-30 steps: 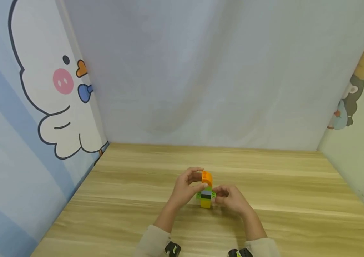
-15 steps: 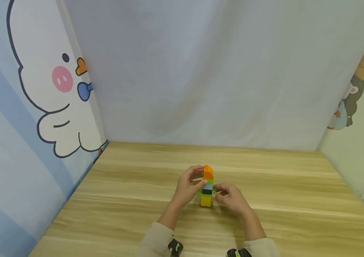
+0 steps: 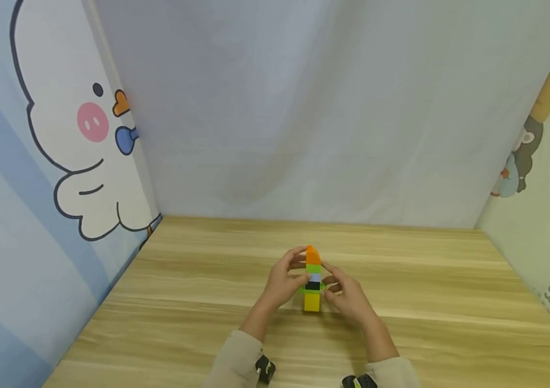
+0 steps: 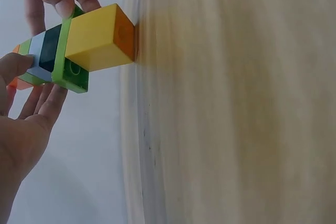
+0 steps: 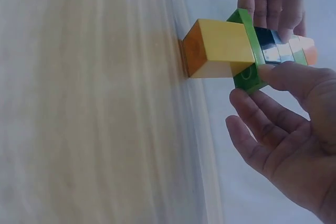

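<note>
A tower of toy building bricks [image 3: 311,302] stands upright between the hands, its yellow bottom brick [image 4: 94,38] right at the wooden tabletop. Above the yellow come a wide green brick [image 5: 249,80], a black one, a light blue one, a narrower green one and a curved orange top brick [image 3: 313,255]. My left hand [image 3: 281,280] holds the tower's upper part, thumb on the light blue brick and fingers around the left and far sides. With thumb and fingers, my right hand [image 3: 348,295] pinches the right end of the wide green brick; its index finger reaches up by the orange brick.
The wood-grain table [image 3: 425,280] spreads out around the hands. A plain pale cloth [image 3: 304,108] hangs behind its far edge. Printed cartoon panels stand at the left [image 3: 61,134] and right [image 3: 547,215]. Both wrists carry small black devices [image 3: 265,369].
The tower, earlier leaning towards me, now stands more upright, its orange top higher in view. My left hand has risen slightly with it. My right index finger has lifted towards the orange brick.
</note>
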`<state>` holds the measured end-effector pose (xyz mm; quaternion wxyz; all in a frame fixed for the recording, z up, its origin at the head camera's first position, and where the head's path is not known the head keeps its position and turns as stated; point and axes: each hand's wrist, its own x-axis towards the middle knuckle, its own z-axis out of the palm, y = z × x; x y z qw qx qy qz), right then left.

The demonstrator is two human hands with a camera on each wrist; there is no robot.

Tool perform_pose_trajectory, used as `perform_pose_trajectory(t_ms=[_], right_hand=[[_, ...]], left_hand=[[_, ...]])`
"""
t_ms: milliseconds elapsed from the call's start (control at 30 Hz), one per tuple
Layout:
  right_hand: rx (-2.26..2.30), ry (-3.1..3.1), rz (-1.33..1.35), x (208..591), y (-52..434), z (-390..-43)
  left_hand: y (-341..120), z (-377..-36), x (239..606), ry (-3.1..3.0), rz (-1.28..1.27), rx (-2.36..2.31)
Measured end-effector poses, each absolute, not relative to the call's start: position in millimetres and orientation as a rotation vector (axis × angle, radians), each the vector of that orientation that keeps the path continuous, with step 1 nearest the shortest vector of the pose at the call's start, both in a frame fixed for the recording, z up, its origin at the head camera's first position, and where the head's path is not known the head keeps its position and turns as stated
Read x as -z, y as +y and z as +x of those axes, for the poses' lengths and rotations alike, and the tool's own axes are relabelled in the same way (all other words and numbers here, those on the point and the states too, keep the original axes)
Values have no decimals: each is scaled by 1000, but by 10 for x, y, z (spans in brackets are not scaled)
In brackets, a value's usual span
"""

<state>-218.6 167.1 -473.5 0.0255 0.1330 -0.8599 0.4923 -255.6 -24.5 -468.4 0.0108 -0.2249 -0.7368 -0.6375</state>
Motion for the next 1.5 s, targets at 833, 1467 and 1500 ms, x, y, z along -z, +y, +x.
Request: perform_pose_trajectory(t_ms=[833,1467,1500], right_hand=[[-1591,-2703,546,4740,1832,-2284],[-1702,-2763,502,4820,1883,-2466],[-1701,-2765,504,4821,1885,-2472]], left_hand=[[-188,-2769,4723,-2544,-613,1997],[-207,-2927,4779,-2660,-572,1961],[-207,-2933,4785,-2665,-572,1961]])
